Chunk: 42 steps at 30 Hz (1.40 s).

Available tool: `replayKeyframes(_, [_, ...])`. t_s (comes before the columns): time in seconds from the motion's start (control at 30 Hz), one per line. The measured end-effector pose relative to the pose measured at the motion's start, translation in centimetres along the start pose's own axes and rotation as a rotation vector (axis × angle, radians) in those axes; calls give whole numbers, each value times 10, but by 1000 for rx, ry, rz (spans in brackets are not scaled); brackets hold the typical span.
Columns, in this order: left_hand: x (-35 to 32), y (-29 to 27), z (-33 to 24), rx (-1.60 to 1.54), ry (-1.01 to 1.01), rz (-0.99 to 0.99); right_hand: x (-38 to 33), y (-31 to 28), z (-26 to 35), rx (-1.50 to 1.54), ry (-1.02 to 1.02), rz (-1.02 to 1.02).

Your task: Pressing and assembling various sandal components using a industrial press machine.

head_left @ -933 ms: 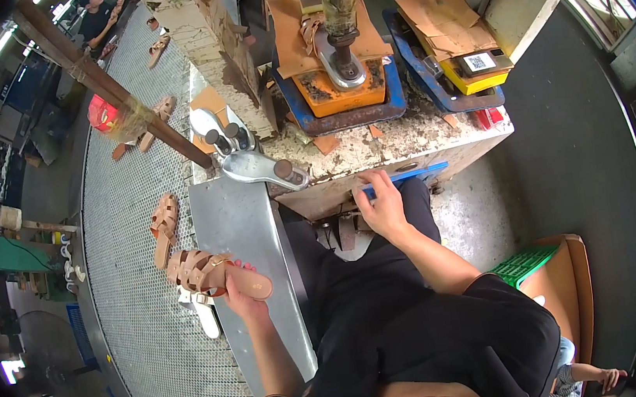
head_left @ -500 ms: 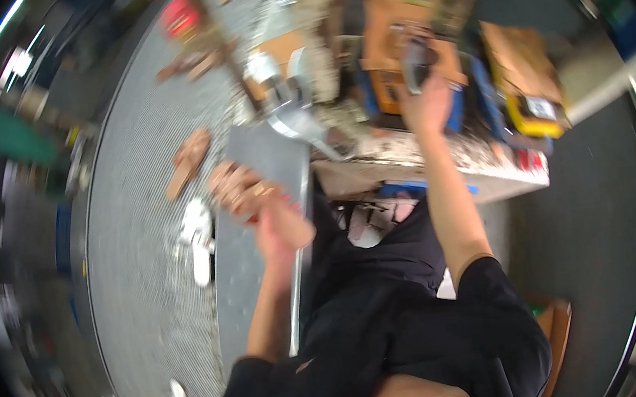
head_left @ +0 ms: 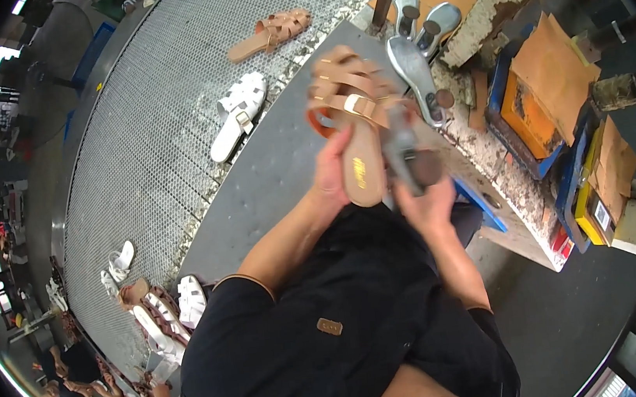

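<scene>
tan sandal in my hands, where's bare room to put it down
Free: the grey metal ledge between the mesh belt and your left hand. Crowded: the workbench past your right hand, with metal shoe forms, boxes.

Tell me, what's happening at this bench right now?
A person holds a tan strappy sandal in the left hand, sole side down, above a grey metal surface. The right hand grips a grey tool against the sandal. A white sandal and another tan sandal lie on the mesh conveyor beyond.
</scene>
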<state>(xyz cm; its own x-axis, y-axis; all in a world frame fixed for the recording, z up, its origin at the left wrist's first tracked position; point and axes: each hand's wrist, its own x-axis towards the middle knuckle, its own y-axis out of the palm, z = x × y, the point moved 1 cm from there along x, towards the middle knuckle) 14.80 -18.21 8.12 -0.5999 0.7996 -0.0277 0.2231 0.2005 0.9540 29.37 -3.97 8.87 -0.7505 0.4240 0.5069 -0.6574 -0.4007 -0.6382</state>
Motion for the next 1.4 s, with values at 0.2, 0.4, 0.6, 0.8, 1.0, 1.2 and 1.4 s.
replayKeyframes(0.2, [-79,-90,-153,90,717,-323,-46,50,29,287,-421,251])
replayKeyframes(0.4, [-183,-125,-213,-16,1084,-314,-49,112,-13,313,-276,262])
replayKeyframes(0.6, [-188,-124,-204,-256,963,-397,-19,157,-25,89,-562,235])
replayKeyframes(0.8, [-172,-145,-224,-236,958,-603,18,90,-109,-179,-208,-9])
replayKeyframes(1.0, [-267,-301,-361,73,1322,-866,106,53,-178,-345,45,-389])
replayKeyframes(1.2, [-149,-236,-265,237,1024,-734,142,28,-200,-214,67,-328])
replayKeyframes(1.4, [-33,-96,-162,278,812,-133,96,5,-59,219,155,-281])
